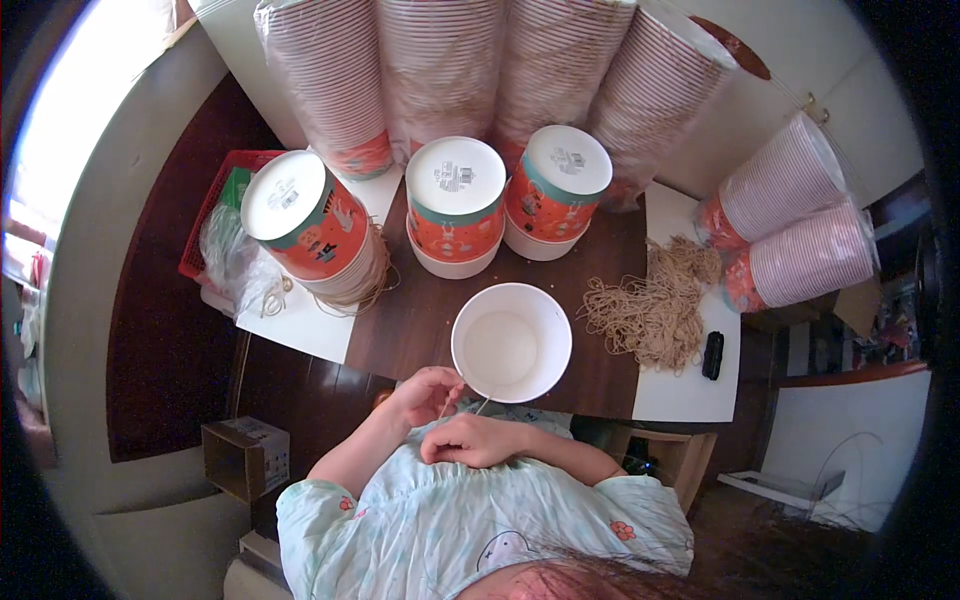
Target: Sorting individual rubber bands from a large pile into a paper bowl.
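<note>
A white paper bucket [551,345] stands mouth up at the table's near edge, right in front of me, and its inside looks bare. Against its near left rim, my left hand [428,397] is closed in a pinch on a thin string. A little lower and to the right, my right hand [475,441] is curled, back upward, with a thin pale string [485,406] running from it up toward the bucket's rim. Its fingertips are mostly hidden. How the string meets the bucket's outer side cannot be seen.
Behind stand upside-down orange buckets [455,225], one stack [320,225] with string around its foot. Tall wrapped bucket stacks [440,70] line the back; others [810,255] lean at right. Tangled twine [655,305] lies beside a black object [712,355]. A red basket [195,235] is left.
</note>
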Demonstrator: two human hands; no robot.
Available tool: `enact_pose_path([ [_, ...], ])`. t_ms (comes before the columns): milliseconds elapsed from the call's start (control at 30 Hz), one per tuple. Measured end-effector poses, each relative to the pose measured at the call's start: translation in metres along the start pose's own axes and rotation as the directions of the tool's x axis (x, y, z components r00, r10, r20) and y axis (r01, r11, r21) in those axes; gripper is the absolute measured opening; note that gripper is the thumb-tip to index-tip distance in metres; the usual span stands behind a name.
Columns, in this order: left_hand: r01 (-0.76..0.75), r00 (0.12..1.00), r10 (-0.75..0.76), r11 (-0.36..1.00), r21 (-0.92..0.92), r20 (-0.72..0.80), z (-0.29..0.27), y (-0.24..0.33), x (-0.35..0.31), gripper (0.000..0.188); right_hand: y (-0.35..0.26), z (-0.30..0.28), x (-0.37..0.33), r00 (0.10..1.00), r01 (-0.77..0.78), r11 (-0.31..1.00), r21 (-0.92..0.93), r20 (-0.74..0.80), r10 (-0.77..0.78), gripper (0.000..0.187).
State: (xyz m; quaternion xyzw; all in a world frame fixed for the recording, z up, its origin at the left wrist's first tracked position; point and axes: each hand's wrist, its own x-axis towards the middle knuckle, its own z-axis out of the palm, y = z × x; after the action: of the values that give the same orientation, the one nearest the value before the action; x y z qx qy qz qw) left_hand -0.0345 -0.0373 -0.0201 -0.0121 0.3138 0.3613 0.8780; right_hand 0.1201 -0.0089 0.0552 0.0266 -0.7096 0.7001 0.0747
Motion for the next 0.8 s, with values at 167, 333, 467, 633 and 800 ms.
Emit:
enact_pose_path([
  [167,-0.047,0.995,0.058,0.991,0.124,-0.086,0.008,0.001,0.006,0.011,-0.013,-0.003,-0.005,0.992,-0.091,0.994,-0.053,-0.087,0.086,0.009],
  [333,-0.267,0.896,0.395,0.844,0.464,-0.203,0.007,0.008,0.003,0.009,-0.055,-0.029,-0.045,0.974,-0.09,0.984,-0.154,-0.221,0.054,0.013],
  [467,-0.398,0.625,0.778,0.393,0.829,-0.069,0.012,0.027,0.0,0.01,-0.078,-0.054,-0.102,0.963,0.252,0.954,-0.162,-0.051,-0.263,0.011],
  [633,-0.301,0.508,0.769,-0.265,0.916,0.389,0.082,0.067,0.01,0.014,-0.118,-0.059,-0.135,0.697,0.717,0.697,-0.004,0.037,-0.716,0.017],
  [800,-0.229,0.51,0.455,-0.746,0.625,0.73,0.107,0.085,0.052,0.021,-0.125,-0.074,-0.119,0.545,0.768,0.563,0.306,0.149,-0.825,0.011],
])
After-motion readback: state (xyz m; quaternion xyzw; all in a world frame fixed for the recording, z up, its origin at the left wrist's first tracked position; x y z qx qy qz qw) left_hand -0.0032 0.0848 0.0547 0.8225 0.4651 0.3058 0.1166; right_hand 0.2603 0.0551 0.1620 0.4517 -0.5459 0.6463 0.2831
